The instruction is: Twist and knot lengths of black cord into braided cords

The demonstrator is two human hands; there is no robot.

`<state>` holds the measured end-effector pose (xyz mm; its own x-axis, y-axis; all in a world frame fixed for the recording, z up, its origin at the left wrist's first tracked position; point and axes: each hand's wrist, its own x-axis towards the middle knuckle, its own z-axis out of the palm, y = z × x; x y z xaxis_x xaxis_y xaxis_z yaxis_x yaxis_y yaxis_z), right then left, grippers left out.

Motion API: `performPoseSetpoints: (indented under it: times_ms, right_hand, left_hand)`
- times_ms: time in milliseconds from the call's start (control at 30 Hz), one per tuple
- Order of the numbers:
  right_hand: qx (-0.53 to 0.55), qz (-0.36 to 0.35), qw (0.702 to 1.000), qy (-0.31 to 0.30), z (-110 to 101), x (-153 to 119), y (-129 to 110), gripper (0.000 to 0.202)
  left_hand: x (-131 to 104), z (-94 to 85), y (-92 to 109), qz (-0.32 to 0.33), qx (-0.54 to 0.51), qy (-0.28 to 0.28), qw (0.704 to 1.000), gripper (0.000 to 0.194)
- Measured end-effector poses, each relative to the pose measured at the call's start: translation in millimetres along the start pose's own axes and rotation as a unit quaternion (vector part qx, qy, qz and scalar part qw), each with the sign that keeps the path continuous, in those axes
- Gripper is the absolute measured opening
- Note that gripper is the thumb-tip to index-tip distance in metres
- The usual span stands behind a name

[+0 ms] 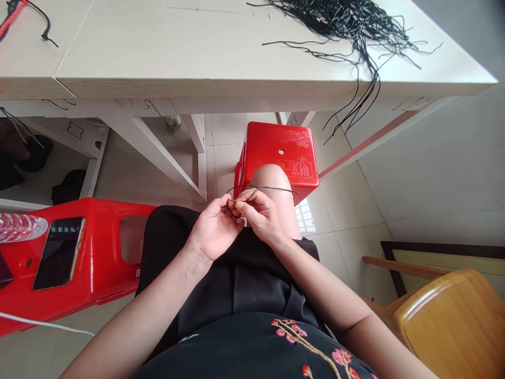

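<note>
A thin black cord (272, 188) is held between my two hands above my lap, and its loose end runs right across my bare knee. My left hand (219, 226) pinches the cord with thumb and forefinger, palm turned up. Close against it, my right hand (258, 213) grips the same cord between thumb and fingers. A small loop of cord hangs between the fingertips; its details are partly hidden by the fingers.
Tangled black cords (355, 26) lie on the white table (197, 52), some hanging over its edge. A red stool (276, 142) stands ahead. At left, another red stool (106, 237) bears a phone (59, 252) and a bottle (23, 227). A wooden chair (453, 310) is at right.
</note>
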<state>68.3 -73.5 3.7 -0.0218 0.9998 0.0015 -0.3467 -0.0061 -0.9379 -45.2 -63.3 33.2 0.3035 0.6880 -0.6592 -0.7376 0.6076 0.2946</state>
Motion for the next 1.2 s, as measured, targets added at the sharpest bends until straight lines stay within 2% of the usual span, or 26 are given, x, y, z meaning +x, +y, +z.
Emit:
performPoseSetpoints:
  times_ms: [167, 300, 367, 433, 567, 667, 900, 1067, 1200]
  right_hand:
    - [0.041, 0.012, 0.999, -0.026, -5, 0, 0, 0.013]
    - [0.108, 0.034, 0.993, -0.025, -10, 2, 5, 0.009]
    - [0.132, 0.049, 0.990, -0.027, -11, 2, 7, 0.009]
    - [0.130, 0.062, 0.989, -0.030, -10, 2, 7, 0.018]
    - [0.075, 0.061, 0.995, -0.006, -5, 2, 2, 0.018]
    - [0.043, 0.058, 0.997, 0.026, -2, 3, -1, 0.023]
    - [0.093, 0.075, 0.993, 0.026, -4, 3, 4, 0.027]
    - [0.109, 0.092, 0.989, 0.040, -4, 3, 0, 0.027]
    - [0.088, 0.091, 0.991, 0.037, -4, 4, -2, 0.027]
  left_hand:
    - [0, -0.1, -2, 0.033, 0.008, -0.026, 0.999, 0.020]
    - [0, -0.7, -6, 0.096, 0.098, -0.053, 0.989, 0.019]
    - [1, -2.7, -8, 0.144, 0.160, -0.063, 0.975, 0.015]
    - [3, -5.7, -10, 0.193, 0.213, -0.052, 0.956, 0.015]
    - [6, -9.9, -16, 0.263, 0.316, -0.047, 0.910, 0.016]
    - [5, -8.4, -16, 0.249, 0.337, -0.062, 0.906, 0.015]
    - [-3, -3.9, -6, 0.113, 0.275, -0.100, 0.950, 0.013]
    - [-7, -2.5, -3, 0.080, 0.207, -0.059, 0.973, 0.005]
    - [-8, -0.6, -3, 0.070, 0.194, -0.034, 0.978, 0.005]
